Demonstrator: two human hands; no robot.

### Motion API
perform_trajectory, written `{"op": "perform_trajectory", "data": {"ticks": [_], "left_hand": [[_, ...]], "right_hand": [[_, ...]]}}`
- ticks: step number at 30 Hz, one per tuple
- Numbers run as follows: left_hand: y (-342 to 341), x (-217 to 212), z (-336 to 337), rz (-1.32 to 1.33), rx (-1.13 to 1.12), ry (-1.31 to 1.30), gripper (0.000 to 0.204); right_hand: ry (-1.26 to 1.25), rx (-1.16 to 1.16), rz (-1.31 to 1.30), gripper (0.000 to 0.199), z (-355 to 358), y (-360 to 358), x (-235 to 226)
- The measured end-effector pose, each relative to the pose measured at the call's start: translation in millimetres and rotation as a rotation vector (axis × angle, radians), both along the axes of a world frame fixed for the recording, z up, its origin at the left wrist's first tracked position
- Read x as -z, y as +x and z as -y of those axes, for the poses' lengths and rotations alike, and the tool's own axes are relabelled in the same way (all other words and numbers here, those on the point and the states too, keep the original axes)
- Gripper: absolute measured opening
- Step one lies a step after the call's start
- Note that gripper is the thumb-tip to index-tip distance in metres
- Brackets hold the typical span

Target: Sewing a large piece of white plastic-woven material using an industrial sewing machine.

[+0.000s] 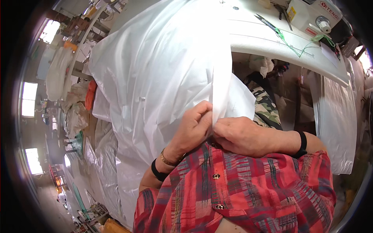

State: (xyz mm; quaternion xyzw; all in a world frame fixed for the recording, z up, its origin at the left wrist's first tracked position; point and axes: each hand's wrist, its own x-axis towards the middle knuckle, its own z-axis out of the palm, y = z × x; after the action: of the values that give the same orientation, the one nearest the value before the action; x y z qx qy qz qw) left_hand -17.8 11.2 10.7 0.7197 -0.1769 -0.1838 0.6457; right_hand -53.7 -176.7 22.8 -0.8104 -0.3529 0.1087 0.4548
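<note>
A large, glossy white sheet of cloth or plastic point(155, 77) spreads over the table and drapes down toward my lap. A narrow folded strip point(220, 89) runs along its edge, straight toward me. Close to my shirt front, my left hand point(197, 123) is closed on the sheet at the left side of this strip. On the strip's right side my right hand point(241, 134) pinches the near end of the edge. The two hands almost meet, and their fingertips are partly hidden.
On the white tabletop point(252, 39) lie scissors point(266, 23) with a green cord point(289, 44) tied to them. A sewing machine part with a dial point(318, 23) stands at the far right. White sheets point(336, 120) hang at the right, and camouflage cloth point(266, 103) shows below the table.
</note>
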Motion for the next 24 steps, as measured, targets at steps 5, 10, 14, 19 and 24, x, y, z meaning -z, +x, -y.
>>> {"op": "perform_trajectory", "data": {"ticks": [5, 10, 14, 19, 24], "left_hand": [[-2, -5, -2, -0.197, -0.068, -0.026, 0.012], [-2, 8, -10, -0.044, -0.071, 0.065, 0.010], [-2, 1, -7, 0.093, -0.097, 0.186, 0.008], [-2, -8, -5, 0.213, -0.112, 0.286, 0.009], [-5, -6, -10, 0.248, -0.121, 0.317, 0.010]], "right_hand": [[-0.068, -0.083, 0.034, 0.017, -6, 5, -5], [0.327, 0.541, 0.133, 0.022, 9, 20, 8], [0.571, 0.865, -0.343, 0.024, 28, 49, 24], [0.496, 0.447, -0.645, 0.023, 47, 54, 34], [0.950, 0.493, -0.539, 0.024, 64, 64, 17]]}}
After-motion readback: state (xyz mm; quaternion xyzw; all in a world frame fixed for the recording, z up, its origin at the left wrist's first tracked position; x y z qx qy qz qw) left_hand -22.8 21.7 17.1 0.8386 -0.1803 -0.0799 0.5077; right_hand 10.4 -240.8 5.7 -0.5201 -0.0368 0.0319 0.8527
